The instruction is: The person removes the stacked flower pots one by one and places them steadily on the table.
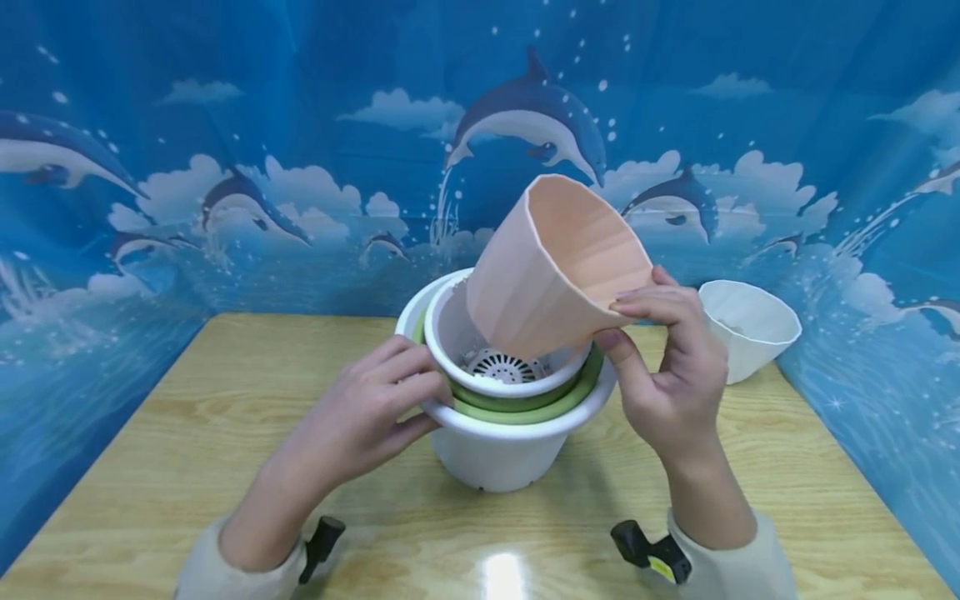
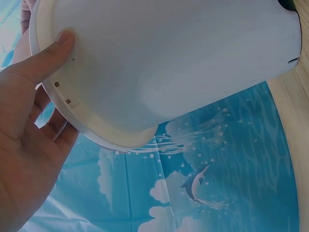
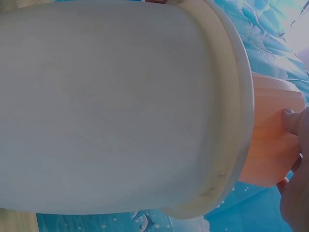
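A large white flower pot [image 1: 498,457] stands upright on the table with a green pot [image 1: 525,411] and a smaller white pot [image 1: 450,333] nested inside it. Slots show in the inner pot's bottom. My left hand [image 1: 390,396] grips the outer pot's rim at the left; in the left wrist view the thumb [image 2: 58,48] lies on its outer wall, fingers over the rim. With thumb and fingers my right hand [image 1: 671,358] pinches the rim of a pink pot [image 1: 525,283]. That pot is tilted, its mouth toward the upper right and its base over the inner white pot.
Another white pot [image 1: 750,333] with a faceted wall leans at the back right of the wooden table [image 1: 247,400]. A blue dolphin-print curtain [image 1: 322,125] surrounds the table at the back and sides. Black wrist mounts [image 1: 651,552] sit at both sleeves.
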A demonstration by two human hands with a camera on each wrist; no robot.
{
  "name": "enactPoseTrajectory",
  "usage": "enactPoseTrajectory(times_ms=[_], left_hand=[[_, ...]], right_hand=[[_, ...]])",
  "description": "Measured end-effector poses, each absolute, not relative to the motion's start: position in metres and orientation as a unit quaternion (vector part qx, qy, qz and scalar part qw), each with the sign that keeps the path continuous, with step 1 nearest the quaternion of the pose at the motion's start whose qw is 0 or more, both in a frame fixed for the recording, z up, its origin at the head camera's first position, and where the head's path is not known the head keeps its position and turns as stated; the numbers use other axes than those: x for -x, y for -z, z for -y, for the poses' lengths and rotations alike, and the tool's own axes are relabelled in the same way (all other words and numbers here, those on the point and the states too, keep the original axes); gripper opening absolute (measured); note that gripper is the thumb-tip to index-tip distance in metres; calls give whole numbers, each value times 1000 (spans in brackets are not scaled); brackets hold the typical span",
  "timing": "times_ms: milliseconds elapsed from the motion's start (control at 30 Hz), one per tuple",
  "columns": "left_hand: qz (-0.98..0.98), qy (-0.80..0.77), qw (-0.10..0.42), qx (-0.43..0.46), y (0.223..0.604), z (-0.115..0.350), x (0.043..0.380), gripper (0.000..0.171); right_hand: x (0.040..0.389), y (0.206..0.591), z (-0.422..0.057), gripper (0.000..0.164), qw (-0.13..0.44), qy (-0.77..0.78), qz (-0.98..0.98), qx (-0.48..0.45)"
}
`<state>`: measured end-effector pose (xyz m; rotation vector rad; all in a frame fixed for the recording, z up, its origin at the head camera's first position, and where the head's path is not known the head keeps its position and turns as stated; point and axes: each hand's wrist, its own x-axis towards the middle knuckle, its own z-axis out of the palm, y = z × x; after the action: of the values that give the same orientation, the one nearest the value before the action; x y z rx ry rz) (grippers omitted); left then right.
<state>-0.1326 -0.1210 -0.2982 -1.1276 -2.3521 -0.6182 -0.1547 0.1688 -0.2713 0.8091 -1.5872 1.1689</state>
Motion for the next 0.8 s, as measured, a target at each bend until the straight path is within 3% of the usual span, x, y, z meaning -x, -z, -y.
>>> enactPoseTrajectory(times_ms=[800], left_hand=[[851,222,236,414,299,121,134,27]], right_hand=[[155,266,-163,53,526,-534,590,-302]])
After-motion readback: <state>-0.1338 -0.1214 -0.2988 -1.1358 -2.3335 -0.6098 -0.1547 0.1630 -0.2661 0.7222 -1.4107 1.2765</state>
